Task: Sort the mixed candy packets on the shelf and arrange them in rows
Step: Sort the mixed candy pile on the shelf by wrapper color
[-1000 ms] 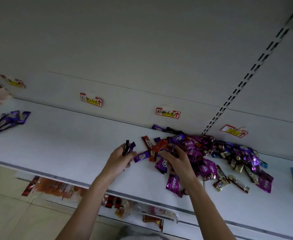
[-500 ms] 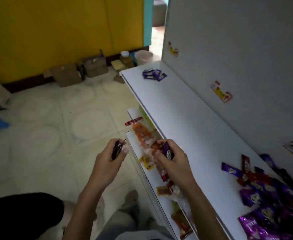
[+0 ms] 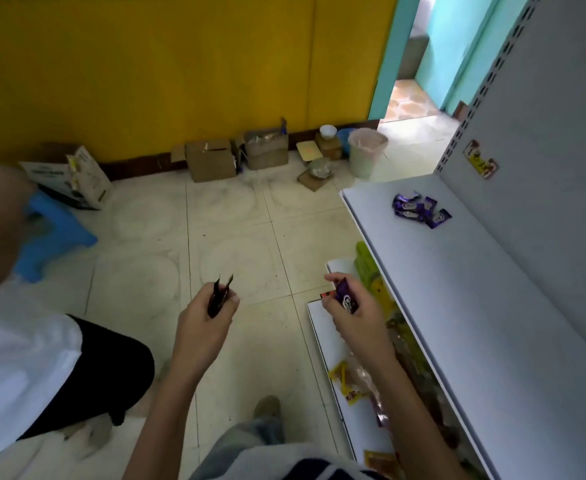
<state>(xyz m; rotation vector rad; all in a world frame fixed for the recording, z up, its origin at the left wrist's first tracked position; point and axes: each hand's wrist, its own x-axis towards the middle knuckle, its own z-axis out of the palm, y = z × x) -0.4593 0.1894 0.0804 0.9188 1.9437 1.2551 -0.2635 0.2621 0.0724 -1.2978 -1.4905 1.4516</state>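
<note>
Packet (image 3: 347,299) in right hand (image 3: 359,318), slanting up-left, dark wrappers (image 3: 219,296) in left hand (image 3: 204,322), upright

The shelf (image 3: 457,306) runs along the right side, with its back panel (image 3: 544,168) rising behind it. A cluster of candy packets (image 3: 419,209) lies at the shelf's far end. A lower shelf (image 3: 326,344) juts out below and to the left, carrying snack packs (image 3: 350,382). The left hand (image 3: 201,320) hangs over the floor (image 3: 236,237), left of the lower shelf, with thin packets (image 3: 220,294) in its grip. The right hand (image 3: 353,317) holds 1 lone packet (image 3: 346,299) above the lower shelf's outer edge. Cardboard boxes (image 3: 210,159) stand against the far wall, with a bin (image 3: 366,152) to their right. A 2nd person (image 3: 14,358) is at the left, a stool (image 3: 56,237) beyond them.
</note>
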